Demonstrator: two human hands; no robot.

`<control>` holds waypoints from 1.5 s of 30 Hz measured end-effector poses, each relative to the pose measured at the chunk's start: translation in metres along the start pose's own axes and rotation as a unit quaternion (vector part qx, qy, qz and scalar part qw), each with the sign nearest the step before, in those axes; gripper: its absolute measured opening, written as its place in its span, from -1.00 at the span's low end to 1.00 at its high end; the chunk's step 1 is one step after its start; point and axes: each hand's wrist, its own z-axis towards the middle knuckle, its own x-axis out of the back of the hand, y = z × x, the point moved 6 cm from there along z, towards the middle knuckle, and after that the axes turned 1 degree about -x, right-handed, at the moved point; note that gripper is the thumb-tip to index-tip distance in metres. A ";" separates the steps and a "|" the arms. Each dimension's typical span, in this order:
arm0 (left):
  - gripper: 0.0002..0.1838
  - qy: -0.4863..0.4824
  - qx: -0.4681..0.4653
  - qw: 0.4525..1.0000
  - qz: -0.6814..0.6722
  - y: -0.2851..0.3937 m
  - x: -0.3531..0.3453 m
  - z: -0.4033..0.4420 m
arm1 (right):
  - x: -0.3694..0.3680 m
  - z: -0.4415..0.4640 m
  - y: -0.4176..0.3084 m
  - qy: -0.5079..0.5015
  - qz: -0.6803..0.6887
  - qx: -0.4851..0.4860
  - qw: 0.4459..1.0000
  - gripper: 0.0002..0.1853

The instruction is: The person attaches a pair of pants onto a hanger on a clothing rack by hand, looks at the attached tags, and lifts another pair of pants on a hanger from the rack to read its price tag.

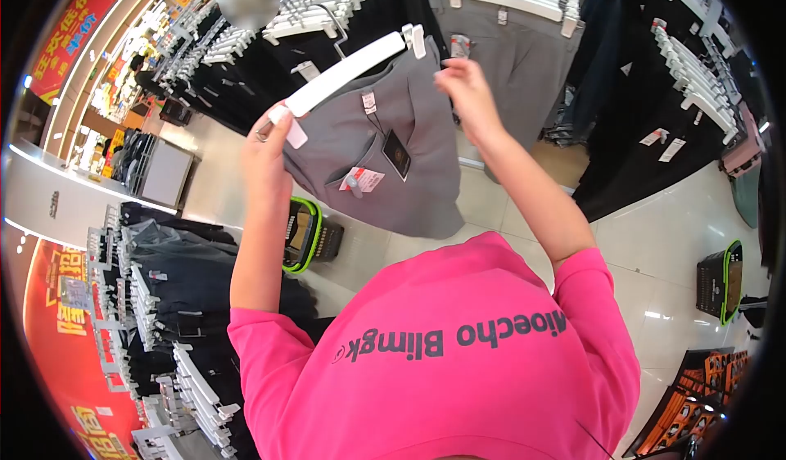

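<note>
A pair of grey trousers (426,157) hangs tilted from a white clip hanger (348,71) in front of me. My left hand (266,153) is closed around the hanger's left end, with the thumb over the clip. Close to the trousers' right edge is my right hand (471,100), its fingers loosely bent and apart, with nothing visible in them. A black hang tag (396,155) and a red-and-white price label (361,180) lie against the fabric. A small white label (368,102) sits near the waistband.
Behind are more grey trousers (512,67) on a rack. Dark trousers (647,157) hang to the right, others (184,288) at the lower left. Green-rimmed shopping baskets (304,235) stand on the tiled floor (639,263). Orange packages (696,403) are at the lower right.
</note>
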 end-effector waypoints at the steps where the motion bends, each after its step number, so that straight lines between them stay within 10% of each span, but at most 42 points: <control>1: -0.69 -0.002 -0.003 1.000 0.011 -0.008 -0.010 0.002 | -0.010 -0.007 -0.007 -0.056 0.009 -0.015 0.998 -0.58; 11: -0.68 -0.007 -0.026 0.992 0.120 -0.065 -0.112 -0.046 | -0.005 -0.033 0.034 -0.126 0.171 -0.176 0.961 -0.11; 18: -0.34 -0.081 0.050 0.986 0.140 -0.094 -0.137 -0.110 | -0.010 -0.059 0.042 -0.117 0.098 -0.215 0.964 -0.24; 26: -0.44 -0.152 -0.003 0.984 0.089 -0.094 -0.111 -0.099 | -0.027 -0.026 0.017 -0.282 0.154 -0.252 0.913 -0.16; 34: -0.62 -0.002 0.063 0.995 0.074 -0.115 0.008 -0.021 | -0.026 0.033 -0.123 -0.338 0.269 -0.267 0.861 -0.06; 43: -0.41 -0.093 0.110 0.984 0.100 -0.183 -0.027 0.041 | -0.021 0.058 -0.207 -0.387 0.153 -0.226 0.881 0.03; 45: -0.42 -0.094 0.097 0.988 -0.078 -0.187 -0.035 0.065 | -0.019 0.058 -0.215 -0.352 0.146 -0.207 0.901 0.05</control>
